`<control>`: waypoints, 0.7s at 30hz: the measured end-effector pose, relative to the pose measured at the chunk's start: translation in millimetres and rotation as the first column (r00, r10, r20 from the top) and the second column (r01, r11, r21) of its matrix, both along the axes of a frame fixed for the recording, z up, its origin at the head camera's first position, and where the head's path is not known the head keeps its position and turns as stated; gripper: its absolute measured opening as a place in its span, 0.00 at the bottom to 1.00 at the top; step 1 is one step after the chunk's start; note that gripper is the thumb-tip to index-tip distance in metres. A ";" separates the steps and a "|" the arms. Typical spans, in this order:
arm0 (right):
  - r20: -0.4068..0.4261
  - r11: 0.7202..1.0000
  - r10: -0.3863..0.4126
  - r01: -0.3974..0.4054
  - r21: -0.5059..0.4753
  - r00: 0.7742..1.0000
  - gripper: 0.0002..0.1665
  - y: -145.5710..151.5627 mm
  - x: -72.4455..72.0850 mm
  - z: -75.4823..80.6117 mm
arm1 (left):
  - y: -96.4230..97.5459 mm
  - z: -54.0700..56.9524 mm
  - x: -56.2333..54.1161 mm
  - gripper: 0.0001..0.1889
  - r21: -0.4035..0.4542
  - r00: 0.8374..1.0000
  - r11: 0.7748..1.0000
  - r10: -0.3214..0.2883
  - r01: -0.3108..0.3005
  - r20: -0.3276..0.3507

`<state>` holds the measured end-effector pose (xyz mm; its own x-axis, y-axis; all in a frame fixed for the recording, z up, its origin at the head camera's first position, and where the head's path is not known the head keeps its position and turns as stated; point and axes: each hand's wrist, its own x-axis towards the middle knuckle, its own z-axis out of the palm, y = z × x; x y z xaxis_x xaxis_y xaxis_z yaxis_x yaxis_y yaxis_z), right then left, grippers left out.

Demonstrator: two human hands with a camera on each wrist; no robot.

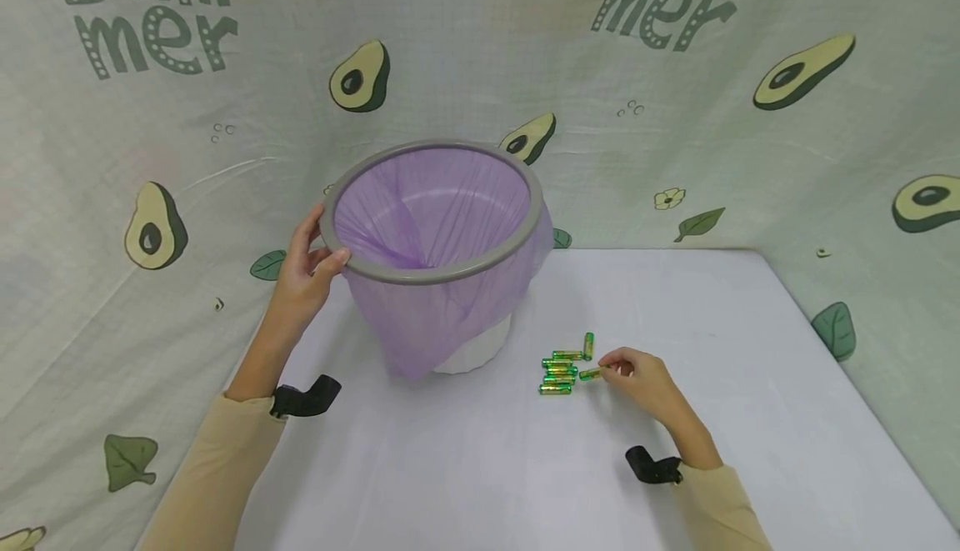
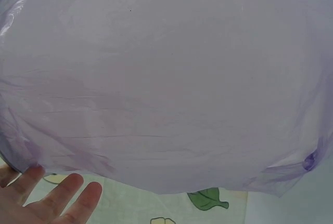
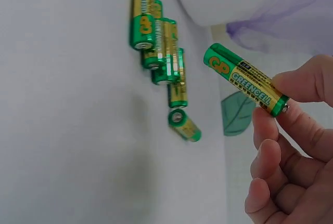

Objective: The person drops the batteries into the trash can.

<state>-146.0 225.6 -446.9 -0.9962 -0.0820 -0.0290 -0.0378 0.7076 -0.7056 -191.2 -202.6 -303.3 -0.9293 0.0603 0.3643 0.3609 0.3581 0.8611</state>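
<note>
A white trash bin (image 1: 480, 344) with a grey rim (image 1: 435, 277) stands on the table, lined with a purple plastic bag (image 1: 450, 313) that hangs down over its outside. My left hand (image 1: 306, 272) grips the rim at its left side, thumb on top. In the left wrist view the bag (image 2: 171, 78) fills most of the picture, with fingertips (image 2: 73, 182) at its lower edge. Between thumb and fingers my right hand (image 1: 641, 378) pinches a green and gold battery (image 3: 244, 78) by its terminal end. Several like batteries (image 1: 555, 389) lie grouped on the table to its left.
The white table (image 1: 450, 468) reaches back to a hanging cloth (image 1: 637, 151) printed with avocados and leaves, which also runs along both sides. The bin stands at the back left, with the loose batteries to its front right.
</note>
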 end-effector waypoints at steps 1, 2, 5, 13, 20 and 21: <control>-0.018 1.000 0.003 -0.003 -0.002 1.000 0.10 0.3 -1.0 4.8 | -0.1 0.1 -0.1 0.36 0.001 1.000 1.000 0.000 0.000 0.000; -0.038 1.000 0.005 -0.005 -0.004 0.999 0.10 0.6 -2.1 9.8 | -0.1 0.2 -0.1 0.36 0.000 1.000 1.000 0.001 -0.001 0.002; -0.088 1.000 0.014 -0.016 -0.018 0.996 0.10 1.5 -5.5 26.1 | 0.0 0.5 0.2 0.36 -0.006 1.000 1.000 0.003 -0.003 0.003; -0.241 0.997 0.051 -0.063 -0.040 0.969 0.11 -2.9 -12.5 79.9 | 0.6 1.2 0.5 0.36 0.001 1.000 1.000 0.004 -0.004 0.005; -0.394 0.990 0.083 -0.121 -0.073 0.915 0.09 -16.0 -17.1 132.0 | 0.9 1.0 0.3 0.36 0.004 1.000 1.000 0.004 -0.004 0.013; -0.412 0.988 0.088 -0.131 -0.078 0.907 0.09 -18.7 -17.7 139.4 | 1.1 0.8 0.2 0.36 0.001 1.000 1.000 0.004 -0.004 0.014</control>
<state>-163.7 206.9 -307.4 -0.9046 -0.1719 0.3901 -0.4090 0.6081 -0.6804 -190.9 -201.4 -302.5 -0.9344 0.0566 0.3517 0.3477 0.3586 0.8663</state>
